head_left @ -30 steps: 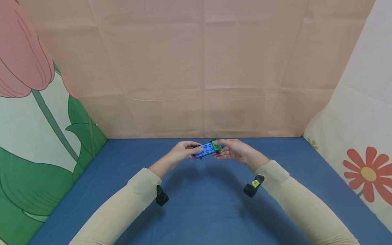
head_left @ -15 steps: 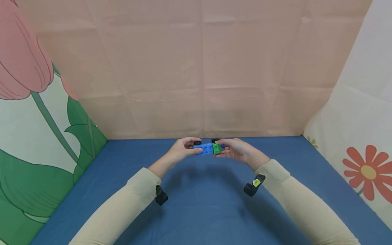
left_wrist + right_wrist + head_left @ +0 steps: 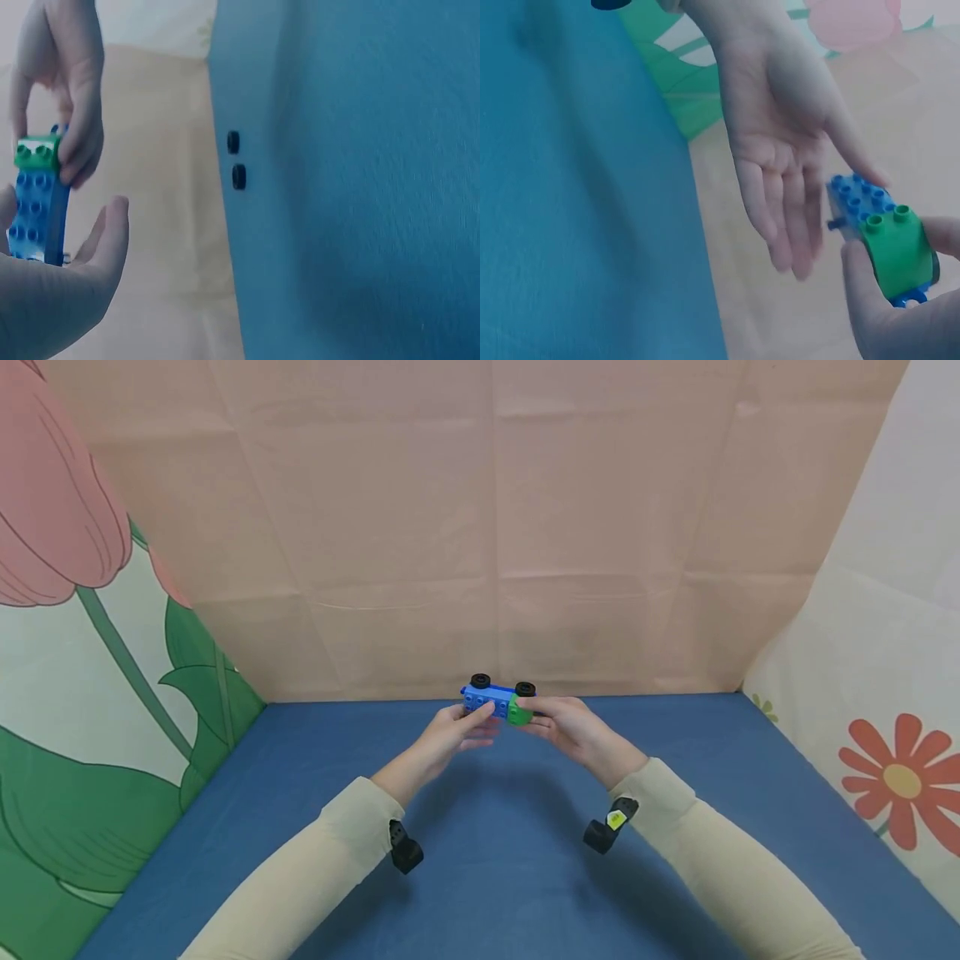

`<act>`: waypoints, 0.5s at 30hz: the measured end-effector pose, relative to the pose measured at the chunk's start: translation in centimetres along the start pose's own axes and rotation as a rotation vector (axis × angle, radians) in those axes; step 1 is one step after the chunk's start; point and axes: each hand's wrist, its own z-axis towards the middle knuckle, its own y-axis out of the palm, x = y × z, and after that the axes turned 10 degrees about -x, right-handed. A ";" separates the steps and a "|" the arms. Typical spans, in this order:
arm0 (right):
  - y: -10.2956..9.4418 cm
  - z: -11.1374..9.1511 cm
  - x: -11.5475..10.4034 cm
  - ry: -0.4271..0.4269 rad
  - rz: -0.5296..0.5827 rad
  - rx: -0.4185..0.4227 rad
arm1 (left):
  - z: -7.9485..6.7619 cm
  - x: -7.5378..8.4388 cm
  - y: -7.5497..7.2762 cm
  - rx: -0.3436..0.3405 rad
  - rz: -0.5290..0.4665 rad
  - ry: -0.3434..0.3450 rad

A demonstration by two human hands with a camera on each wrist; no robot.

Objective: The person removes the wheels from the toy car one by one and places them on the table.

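My right hand [image 3: 581, 731] pinches the green end block [image 3: 901, 255] of a blue toy car [image 3: 487, 697], built of studded bricks and held up over the back of the table. Two black wheels [image 3: 480, 681] are on the car's upper side in the head view. Bare blue axle stubs [image 3: 836, 223] stick out on its other side. My left hand [image 3: 442, 739] has its thumb at the car's blue part, with the other fingers extended and apart from it; the right wrist view shows its open palm [image 3: 769, 127].
Two loose black wheels [image 3: 238, 176] lie near the far edge of the blue table [image 3: 360, 187]. Behind it hangs a beige backdrop [image 3: 487, 527]. Flower-printed sheets [image 3: 900, 785] flank both sides. A small black camera [image 3: 405, 852] is worn on each wrist.
Both hands have lifted the car and tipped it, bringing its wheeled side up into view. The left fingers have left that side and now extend below the car.
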 end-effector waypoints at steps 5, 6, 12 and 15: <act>1.0 0.2 0.4 -0.030 -0.013 0.038 | -0.1 0.3 0.6 0.015 -0.082 0.019; 1.2 0.2 0.5 -0.031 -0.015 0.045 | -0.1 0.5 0.7 0.027 -0.100 0.027; 2.3 0.0 1.4 -0.037 -0.050 0.062 | -0.1 1.0 0.9 0.075 -0.162 0.042; 2.9 -0.2 1.9 -0.041 -0.065 0.077 | -0.2 1.0 1.0 0.080 -0.151 0.031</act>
